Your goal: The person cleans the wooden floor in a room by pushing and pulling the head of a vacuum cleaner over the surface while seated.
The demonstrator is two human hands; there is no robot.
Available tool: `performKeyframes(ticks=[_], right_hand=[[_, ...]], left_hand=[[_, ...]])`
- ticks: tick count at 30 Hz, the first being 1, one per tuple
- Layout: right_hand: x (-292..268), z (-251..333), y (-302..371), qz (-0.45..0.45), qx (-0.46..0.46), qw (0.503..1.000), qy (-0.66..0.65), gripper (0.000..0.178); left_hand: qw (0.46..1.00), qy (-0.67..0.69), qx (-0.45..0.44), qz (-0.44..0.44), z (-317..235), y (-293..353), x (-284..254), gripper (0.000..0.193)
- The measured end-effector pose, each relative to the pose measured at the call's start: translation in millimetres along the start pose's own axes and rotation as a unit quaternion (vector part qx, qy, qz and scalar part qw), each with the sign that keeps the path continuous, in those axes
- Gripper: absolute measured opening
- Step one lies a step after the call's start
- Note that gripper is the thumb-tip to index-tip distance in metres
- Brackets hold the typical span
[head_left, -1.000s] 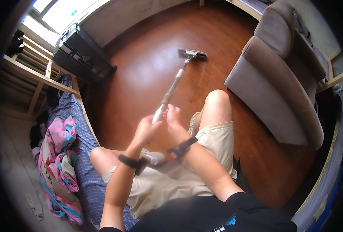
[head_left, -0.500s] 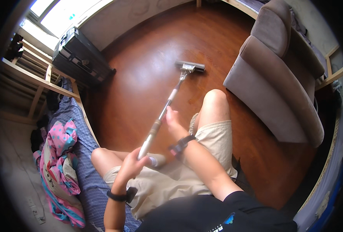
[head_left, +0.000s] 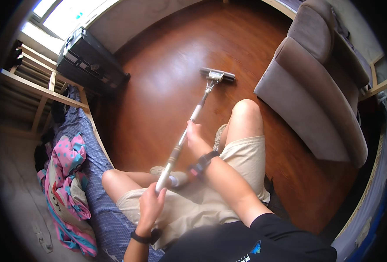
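Note:
A sponge mop (head_left: 172,158) with a white and grey pole slants away from me across my lap. Its wide dark head (head_left: 218,75) rests on the reddish-brown wooden floor (head_left: 158,109) ahead of my knees. Around the top end of the pole my left hand (head_left: 151,201) is closed, low over my left thigh. Farther down the pole, my right hand (head_left: 194,134) grips the shaft between my knees. Both wrists wear dark bands.
At the right stands a grey-brown upholstered sofa (head_left: 307,100). A black suitcase (head_left: 91,61) is at the far left by the window. Left of me lie a blue checked bedsheet (head_left: 101,196) and a crumpled pink patterned blanket (head_left: 67,187) beside a wooden frame (head_left: 43,89).
The mop head has shifted slightly to the right on the floor. My left hand has moved a little down in view and toward my lap, still gripping the pole.

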State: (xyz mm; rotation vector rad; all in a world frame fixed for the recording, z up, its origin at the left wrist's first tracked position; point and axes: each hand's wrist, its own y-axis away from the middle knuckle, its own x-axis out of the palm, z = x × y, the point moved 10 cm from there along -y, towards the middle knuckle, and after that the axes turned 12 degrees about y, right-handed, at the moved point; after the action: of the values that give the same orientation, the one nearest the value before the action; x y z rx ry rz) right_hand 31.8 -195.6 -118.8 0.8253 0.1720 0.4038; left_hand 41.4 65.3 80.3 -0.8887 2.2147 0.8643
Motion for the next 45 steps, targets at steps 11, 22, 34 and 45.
performKeyframes(ticks=[11,22,34,45], right_hand=[[-36.5,44.5,6.0,0.013,-0.055,0.997,-0.050,0.039],[-16.6,-4.9,-46.9,0.029,-0.050,0.996,0.072,0.039],[51.3,-60.3,22.9,0.162,-0.023,0.977,0.135,0.043],[25.5,12.0,-7.3,0.156,-0.070,0.971,0.165,0.062]], left_hand=[[0.996,-0.006,0.082,0.039,-122.7,-204.2,107.9,0.040],[0.993,-0.022,0.062,0.095,-55.6,-93.7,33.2,0.034],[0.989,0.068,-0.116,0.066,45.5,90.8,-65.3,0.033],[0.955,0.270,-0.056,0.106,7.9,-7.3,79.0,0.037]])
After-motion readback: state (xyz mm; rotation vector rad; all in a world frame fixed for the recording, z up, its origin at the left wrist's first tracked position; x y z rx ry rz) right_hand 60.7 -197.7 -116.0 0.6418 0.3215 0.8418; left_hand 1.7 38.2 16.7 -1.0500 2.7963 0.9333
